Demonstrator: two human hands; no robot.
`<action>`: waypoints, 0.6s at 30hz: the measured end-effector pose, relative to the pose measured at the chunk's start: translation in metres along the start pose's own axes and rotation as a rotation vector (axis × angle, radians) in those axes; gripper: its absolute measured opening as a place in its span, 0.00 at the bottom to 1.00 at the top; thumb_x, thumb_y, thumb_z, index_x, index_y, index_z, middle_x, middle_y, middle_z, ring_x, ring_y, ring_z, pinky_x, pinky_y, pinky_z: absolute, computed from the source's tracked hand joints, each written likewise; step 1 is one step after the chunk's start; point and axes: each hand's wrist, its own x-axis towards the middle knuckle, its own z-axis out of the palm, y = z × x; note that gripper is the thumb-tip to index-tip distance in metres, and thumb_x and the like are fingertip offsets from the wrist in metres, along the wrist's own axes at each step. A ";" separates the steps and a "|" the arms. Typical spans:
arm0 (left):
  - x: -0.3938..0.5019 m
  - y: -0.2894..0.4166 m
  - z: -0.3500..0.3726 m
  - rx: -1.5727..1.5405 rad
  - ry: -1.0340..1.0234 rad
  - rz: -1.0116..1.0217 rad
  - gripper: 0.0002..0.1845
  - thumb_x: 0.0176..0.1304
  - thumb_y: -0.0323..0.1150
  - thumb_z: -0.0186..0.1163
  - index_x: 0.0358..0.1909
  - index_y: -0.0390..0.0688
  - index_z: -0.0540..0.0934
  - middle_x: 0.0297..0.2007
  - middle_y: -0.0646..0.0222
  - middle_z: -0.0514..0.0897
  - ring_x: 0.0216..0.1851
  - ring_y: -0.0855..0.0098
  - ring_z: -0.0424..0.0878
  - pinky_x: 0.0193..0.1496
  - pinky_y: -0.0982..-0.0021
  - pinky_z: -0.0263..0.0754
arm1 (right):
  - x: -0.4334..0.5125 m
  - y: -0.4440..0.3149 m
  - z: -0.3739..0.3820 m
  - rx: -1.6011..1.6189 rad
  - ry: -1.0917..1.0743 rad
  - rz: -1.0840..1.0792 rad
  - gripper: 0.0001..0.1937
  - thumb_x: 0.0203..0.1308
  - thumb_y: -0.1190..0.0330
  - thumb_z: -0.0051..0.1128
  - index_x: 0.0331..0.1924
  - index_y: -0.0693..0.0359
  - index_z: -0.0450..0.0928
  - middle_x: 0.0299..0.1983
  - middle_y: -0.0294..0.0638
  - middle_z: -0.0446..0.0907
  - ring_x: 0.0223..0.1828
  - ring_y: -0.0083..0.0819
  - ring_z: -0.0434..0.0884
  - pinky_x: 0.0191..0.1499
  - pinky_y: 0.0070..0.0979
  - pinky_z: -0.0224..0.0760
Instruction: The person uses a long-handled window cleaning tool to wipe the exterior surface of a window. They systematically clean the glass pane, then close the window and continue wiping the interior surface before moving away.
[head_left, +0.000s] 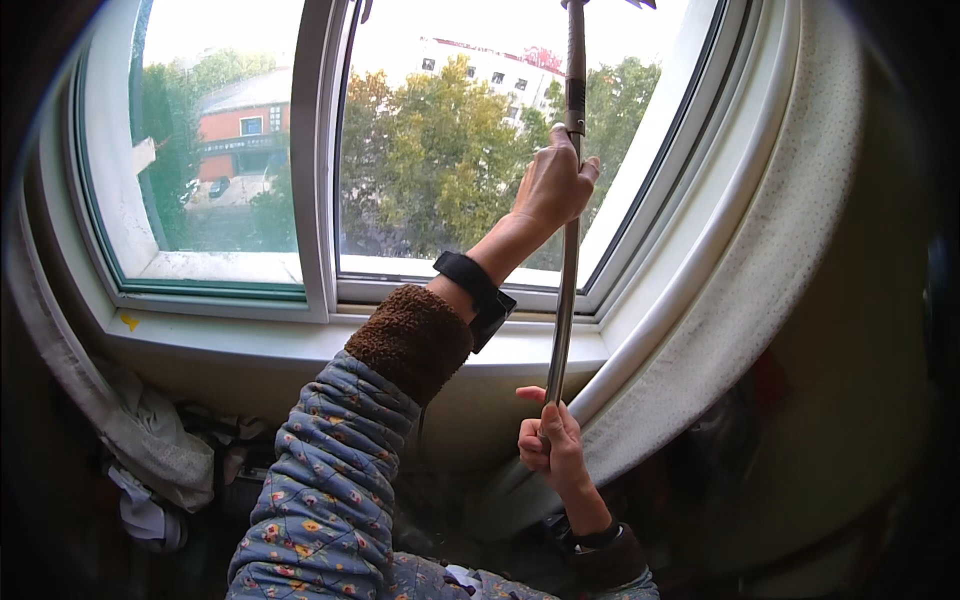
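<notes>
A shiny metal pole (566, 285) stands almost upright in front of the right window pane (450, 165). My left hand (553, 184) is wrapped around it high up, just below a grey sleeve section (575, 82). Lower down, my right hand (555, 446) grips the pole near its bottom end, with one finger sticking out to the left. The pole's top runs past the upper edge of the view, so the tool on its head is mostly cut off.
A white sliding window frame (313, 187) divides the two panes. Below runs the white windowsill (247, 341). Pale speckled curtains hang at the right (780, 225) and are bunched at the lower left (157, 442). Trees and buildings show outside.
</notes>
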 end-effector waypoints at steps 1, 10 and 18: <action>-0.022 -0.013 0.008 -0.018 0.000 0.004 0.32 0.66 0.37 0.58 0.59 0.20 0.61 0.31 0.37 0.83 0.35 0.42 0.85 0.40 0.50 0.78 | -0.010 0.020 -0.007 0.038 -0.012 0.019 0.30 0.73 0.45 0.41 0.65 0.61 0.62 0.20 0.30 0.63 0.14 0.13 0.55 0.16 0.14 0.48; -0.200 -0.097 0.060 -0.146 -0.025 -0.202 0.28 0.67 0.32 0.56 0.62 0.31 0.58 0.32 0.50 0.85 0.34 0.43 0.84 0.39 0.49 0.77 | -0.103 0.154 -0.045 0.109 0.084 0.239 0.22 0.76 0.53 0.43 0.61 0.62 0.67 0.20 0.28 0.63 0.17 0.13 0.57 0.19 0.13 0.50; -0.303 -0.147 0.081 -0.181 -0.077 -0.440 0.30 0.66 0.31 0.57 0.65 0.33 0.56 0.33 0.55 0.86 0.33 0.48 0.86 0.38 0.54 0.80 | -0.153 0.238 -0.073 0.068 0.131 0.364 0.17 0.77 0.57 0.42 0.56 0.62 0.71 0.20 0.28 0.63 0.18 0.13 0.58 0.20 0.13 0.52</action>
